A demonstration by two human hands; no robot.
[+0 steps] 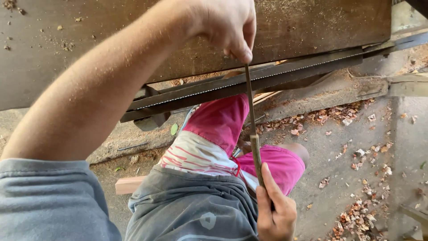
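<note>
Two bare hands on one thin metal file [253,120]: left hand [225,24] up top, fingertips pinched tight on the file's far tip; right hand [275,209] below, fingers curled shut round the handle end, thumb laid flat along the shaft. One file only, slim, straight, dull grey-brown, running almost upright between the two hands. Crossing just under the left hand, one long saw blade [249,82], dark steel band, flat, a row of fine pale teeth along one edge; file lying across that blade near the pinching fingertips. Behind the left hand, one broad wooden board [321,22], brown, rough, dusted with sawdust. Beneath the right hand, pink shorts [223,120] and a grey shirt [187,209]. Right of the right hand, concrete floor [392,147], scattered with many small wood chips [356,214], too many to count
</note>
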